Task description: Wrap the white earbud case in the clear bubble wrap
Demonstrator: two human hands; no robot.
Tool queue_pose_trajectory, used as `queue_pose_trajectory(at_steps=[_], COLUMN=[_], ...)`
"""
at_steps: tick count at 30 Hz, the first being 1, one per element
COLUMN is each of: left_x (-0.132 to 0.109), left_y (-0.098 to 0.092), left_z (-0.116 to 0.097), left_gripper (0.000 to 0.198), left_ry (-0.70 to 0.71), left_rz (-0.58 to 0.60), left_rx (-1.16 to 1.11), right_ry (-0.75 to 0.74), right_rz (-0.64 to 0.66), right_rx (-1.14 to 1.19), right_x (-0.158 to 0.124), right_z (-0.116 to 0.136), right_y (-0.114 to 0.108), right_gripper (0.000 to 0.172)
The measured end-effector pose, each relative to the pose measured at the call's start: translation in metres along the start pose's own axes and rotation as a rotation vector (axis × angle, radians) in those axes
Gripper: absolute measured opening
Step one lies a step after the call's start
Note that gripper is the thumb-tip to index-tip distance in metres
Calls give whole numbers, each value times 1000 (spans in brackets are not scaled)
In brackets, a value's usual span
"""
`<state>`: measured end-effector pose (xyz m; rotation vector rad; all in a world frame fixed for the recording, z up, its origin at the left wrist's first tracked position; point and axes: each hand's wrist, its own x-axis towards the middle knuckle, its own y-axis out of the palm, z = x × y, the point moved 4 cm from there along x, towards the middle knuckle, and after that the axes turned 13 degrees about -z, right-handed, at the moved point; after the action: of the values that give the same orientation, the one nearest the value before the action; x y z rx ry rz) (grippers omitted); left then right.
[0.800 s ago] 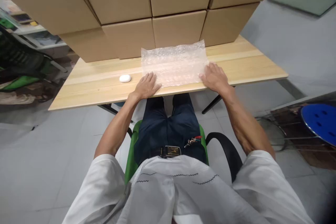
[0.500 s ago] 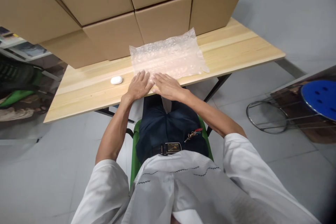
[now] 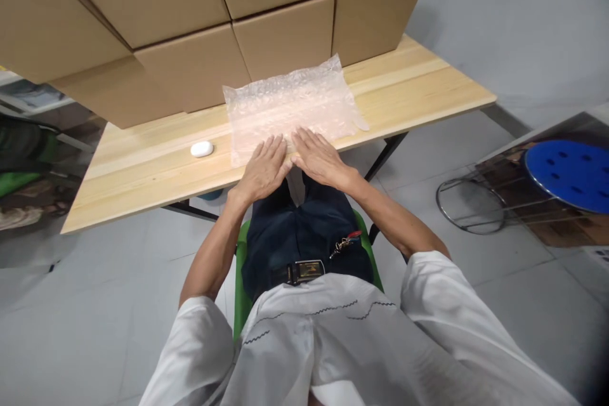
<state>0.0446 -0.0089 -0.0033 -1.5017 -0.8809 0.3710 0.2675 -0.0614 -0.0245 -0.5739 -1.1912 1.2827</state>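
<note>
A clear sheet of bubble wrap point(image 3: 290, 104) lies flat on the light wooden table point(image 3: 428, 92), just in front of me. My left hand point(image 3: 264, 166) rests flat on the sheet's near edge with fingers stretched out. Right beside it, my right hand point(image 3: 318, 155) also lies flat and open on the near edge, the two hands almost touching. Neither hand holds anything. A small white oval case point(image 3: 202, 149) sits on the table to the left of the sheet, apart from my hands.
Stacked cardboard boxes point(image 3: 190, 25) fill the back of the table, right behind the sheet. A blue round stool point(image 3: 568, 174) and a metal ring frame point(image 3: 469, 206) stand on the grey floor at right. I sit on a green chair point(image 3: 242, 292).
My right hand slid left along the sheet's near edge from its right corner to the middle, beside my left hand. My left hand shifted slightly right. The view drifted.
</note>
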Motion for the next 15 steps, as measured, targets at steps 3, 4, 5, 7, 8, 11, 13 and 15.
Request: queue_pose_trajectory(at_steps=[3,4,5,7,8,11,13,15], left_x=[-5,-6,-7,-9,-10,-12,-13,-14], left_y=[10,12,14,17,19,28,33,35], left_z=[-20,-24,-27,-30,-31,-33,-33,-34], left_gripper=[102,109,115,118,114,105,103,99], left_ry=[84,88,89,89,87,62,47,36], left_rz=[65,69,64,36,20,-27,-45,-61], left_rx=[-52,-47,-37,-16,-8,17,37,57], right_ry=[-102,-139,-166,-184,-181,-178,-197,-217], right_rz=[1,11,18,16,8,-4,-9,-9], right_rx=[96,131,160,183,180,157,135,100], right_x=[-1,-2,-3,-6,-6,-7,-7,-7], right_z=[14,17,20,22,21,19,18,19], right_y=[4,5,4,3,2,2,3,3], right_gripper=[80,79,79,80,81,83,83,82])
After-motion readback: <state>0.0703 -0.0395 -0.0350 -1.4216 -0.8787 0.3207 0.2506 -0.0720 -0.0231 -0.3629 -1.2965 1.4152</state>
